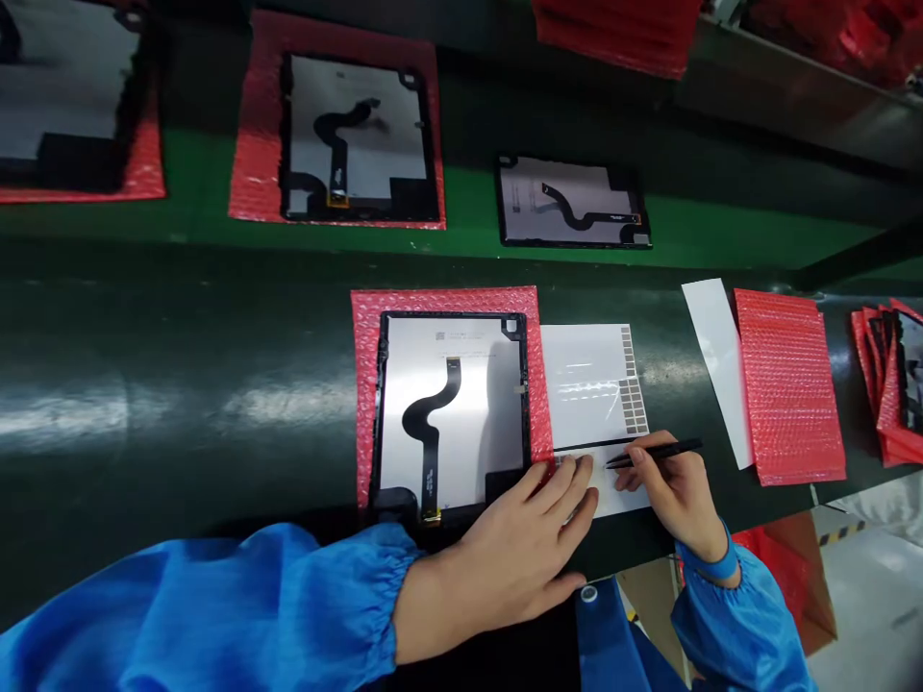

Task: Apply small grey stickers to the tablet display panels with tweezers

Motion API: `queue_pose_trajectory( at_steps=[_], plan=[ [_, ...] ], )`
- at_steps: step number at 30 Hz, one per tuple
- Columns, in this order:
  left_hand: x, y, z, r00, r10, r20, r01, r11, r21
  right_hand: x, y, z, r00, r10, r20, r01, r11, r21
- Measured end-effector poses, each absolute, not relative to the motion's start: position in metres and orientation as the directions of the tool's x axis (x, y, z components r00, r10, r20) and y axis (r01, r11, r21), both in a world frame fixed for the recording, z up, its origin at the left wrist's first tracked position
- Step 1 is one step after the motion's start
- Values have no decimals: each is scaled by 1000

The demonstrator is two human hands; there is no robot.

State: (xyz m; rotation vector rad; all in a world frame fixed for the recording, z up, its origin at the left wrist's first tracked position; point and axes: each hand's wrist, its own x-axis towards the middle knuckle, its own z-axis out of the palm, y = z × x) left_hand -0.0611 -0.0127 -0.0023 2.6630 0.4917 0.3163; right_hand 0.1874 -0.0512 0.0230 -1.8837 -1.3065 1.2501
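My left hand (534, 533) lies with its fingers stretched over the edge of a white sticker sheet (581, 360), which bears columns of small grey-brown pieces. In my right hand (670, 485) is a pair of black tweezers (663, 450), its tips pointing left just over the lower part of the sheet. Beside the sheet a tablet screen panel (476, 423) rests silvery back up on a red bubble-wrap bag (366, 365). A black ribbon cable (425, 423) curves across the panel's back. My left wrist is close to the panel's lower right corner.
On the green shelf behind lie more screen panels (393, 144) (577, 202), one of them on red bubble wrap. To the right, a red bubble-wrap bag (789, 384) overlaps a white strip (713, 356). Further right stand stacked red bags (890, 384). A cardboard box (814, 577) is below the bench edge.
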Motion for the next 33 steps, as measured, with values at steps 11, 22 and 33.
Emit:
queue_pose_trajectory(
  at_steps=[11, 22, 33],
  plan=[
    [-62, -15, -4, 916, 384, 118, 301, -850, 433, 188, -48, 26, 50, 923, -383, 516, -352, -781],
    [-64, -2, 0, 933, 344, 106, 262, -851, 454, 188, -44, 30, 127, 895, -428, 384, -442, -811],
    [-115, 12, 36, 888, 442, 124, 344, -820, 457, 99, 33, 48, 172, 948, -268, 239, -304, -922]
  ],
)
